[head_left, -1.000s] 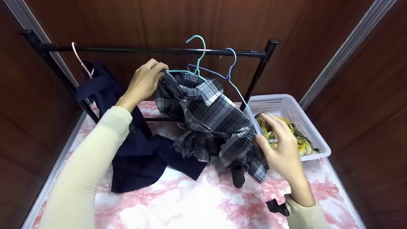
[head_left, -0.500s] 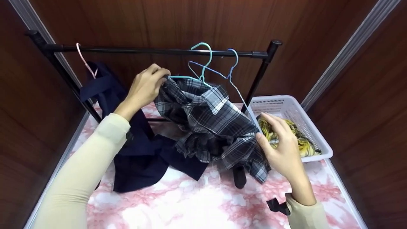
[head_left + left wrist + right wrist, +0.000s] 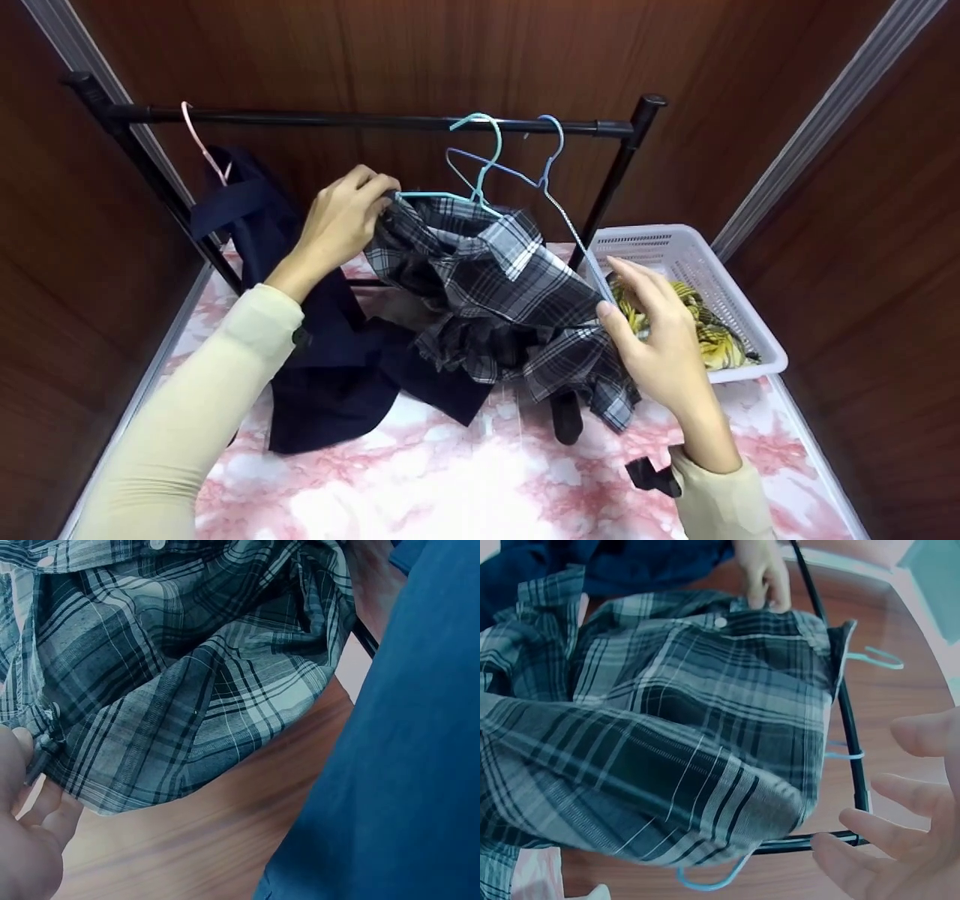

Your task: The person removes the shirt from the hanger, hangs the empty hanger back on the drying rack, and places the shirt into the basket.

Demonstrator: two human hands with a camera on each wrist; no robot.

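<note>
Fingers of the left hand [image 3: 341, 221] pinched the shoulder of a grey-and-white plaid shirt [image 3: 502, 292], draped on a light-blue wire hanger [image 3: 472, 169] whose hook sat at the black clothes rail [image 3: 360, 118], its hem bunched on the pink marbled tabletop [image 3: 450, 480]. Right hand [image 3: 656, 341], grip released, fingers spread, touched the shirt's right edge.

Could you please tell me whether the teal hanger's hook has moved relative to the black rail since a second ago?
Yes. The teal hanger has come down: its hook top, earlier well above the black rail, now sits level with it.
</note>
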